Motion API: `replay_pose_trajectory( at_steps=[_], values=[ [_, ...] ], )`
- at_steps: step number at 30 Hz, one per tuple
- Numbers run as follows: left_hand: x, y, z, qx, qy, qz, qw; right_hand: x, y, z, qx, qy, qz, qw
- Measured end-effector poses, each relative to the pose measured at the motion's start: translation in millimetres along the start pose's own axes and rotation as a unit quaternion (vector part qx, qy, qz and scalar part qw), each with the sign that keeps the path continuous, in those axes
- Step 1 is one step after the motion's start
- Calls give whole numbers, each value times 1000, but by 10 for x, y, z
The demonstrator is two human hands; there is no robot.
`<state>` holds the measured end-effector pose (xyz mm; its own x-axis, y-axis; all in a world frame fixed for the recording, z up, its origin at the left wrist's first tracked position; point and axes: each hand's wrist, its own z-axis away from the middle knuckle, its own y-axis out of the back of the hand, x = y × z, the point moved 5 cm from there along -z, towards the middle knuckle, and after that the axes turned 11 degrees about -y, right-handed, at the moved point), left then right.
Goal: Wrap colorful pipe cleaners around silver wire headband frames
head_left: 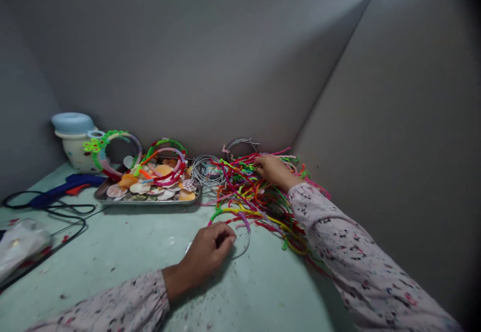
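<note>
My left hand (pixel 210 249) is curled on the left side of a wire hoop (pixel 248 239) just over the table. Green, yellow and purple pipe cleaner is wound round the hoop's far part, while its near right part is bare grey wire. Farther back on the right, my right hand (pixel 276 170) reaches into a tangled heap of coloured pipe cleaners (pixel 259 197). Its fingers are bent together at the top of the heap, closed on a strand; which strand, I cannot tell. The heap holds red, pink, green, orange and yellow strands.
A metal tray (pixel 146 203) of seashells (pixel 165 172) carries finished-looking colourful hoops (pixel 137 146). Bare wire coils (pixel 210 172) lie beside it. At left are a lidded jar (pixel 77 144), a blue glue gun (pixel 71 184) with its black cord (pixel 80 224), and a plastic bag (pixel 24 244). Grey panels (pixel 406 136) enclose the table.
</note>
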<state>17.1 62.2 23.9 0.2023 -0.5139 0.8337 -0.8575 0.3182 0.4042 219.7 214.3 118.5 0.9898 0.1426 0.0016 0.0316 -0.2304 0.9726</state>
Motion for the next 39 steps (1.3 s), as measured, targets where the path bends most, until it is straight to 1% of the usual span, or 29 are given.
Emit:
replay_pose_trajectory(
  at_steps=[2,5,7,9,11,14,17,24,27,30,35,37,39],
  values=[
    [4,13,0,8,-2,1,1000,99,-49,-5,9,-11,10,1000],
    [-1,56,-2,45,1,5,999,214,-59,5,21,-31,12,999],
    [-14,85,-3,72,9,12,997,220,-47,16,28,-36,6,999],
    [-27,102,-6,85,19,18,996,171,-32,25,37,-31,3,999],
    [-33,105,-10,87,24,21,996,101,-33,27,38,-23,12,999],
    [-32,102,-11,82,19,25,996,48,-78,17,13,-38,46,998],
    [-35,96,-7,80,14,26,996,46,-126,14,-5,-49,64,997],
    [-30,120,-6,93,24,30,995,80,-184,25,-18,-55,74,996],
    [-92,159,-4,120,48,50,990,110,-179,24,-21,-51,68,996],
    [-177,208,-7,161,79,74,981,149,-162,43,-20,-45,63,997],
    [-240,299,-19,241,90,109,960,160,-177,103,-24,-37,70,997],
    [-284,311,-20,263,99,136,950,145,-211,108,-35,-39,79,996],
    [-345,304,-23,272,109,163,942,131,-248,99,-48,-39,80,995]
  ],
)
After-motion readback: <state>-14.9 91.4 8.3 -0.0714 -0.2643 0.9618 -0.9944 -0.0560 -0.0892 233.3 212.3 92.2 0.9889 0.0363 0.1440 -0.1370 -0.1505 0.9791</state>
